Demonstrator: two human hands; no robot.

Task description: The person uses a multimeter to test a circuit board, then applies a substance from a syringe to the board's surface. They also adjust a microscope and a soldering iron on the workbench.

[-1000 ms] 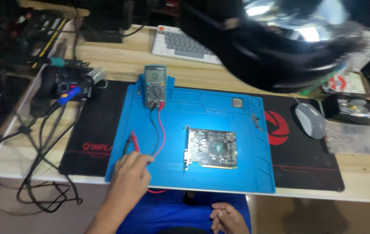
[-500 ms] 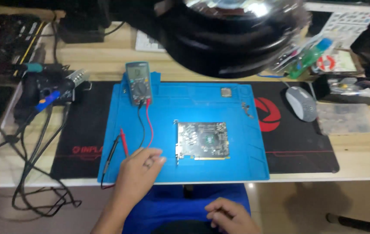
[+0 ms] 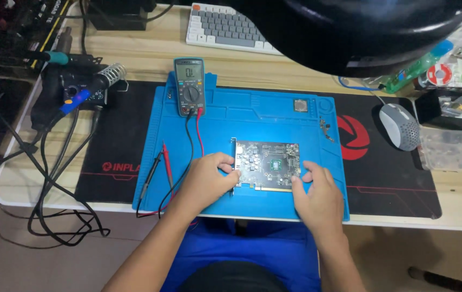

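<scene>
A grey circuit board [image 3: 268,165] lies flat on a blue work mat [image 3: 252,116] in the head view. My left hand [image 3: 209,181] grips the board's left end at its metal bracket. My right hand [image 3: 315,197] holds the board's lower right corner. Left of my left hand, a red probe and a black probe [image 3: 158,162] lie on the mat, wired to a multimeter [image 3: 189,86] at the mat's far edge.
A soldering station [image 3: 77,89] with tangled cables sits at the left. A keyboard [image 3: 225,27] lies at the back, a grey mouse [image 3: 400,125] on the black desk pad [image 3: 393,178] at right. A dark round lamp head [image 3: 371,32] hangs overhead. Small metal parts [image 3: 300,105] rest on the mat.
My left hand has left the probes and moved right onto the board's left end. My right hand has come up from my lap onto the board's right corner.
</scene>
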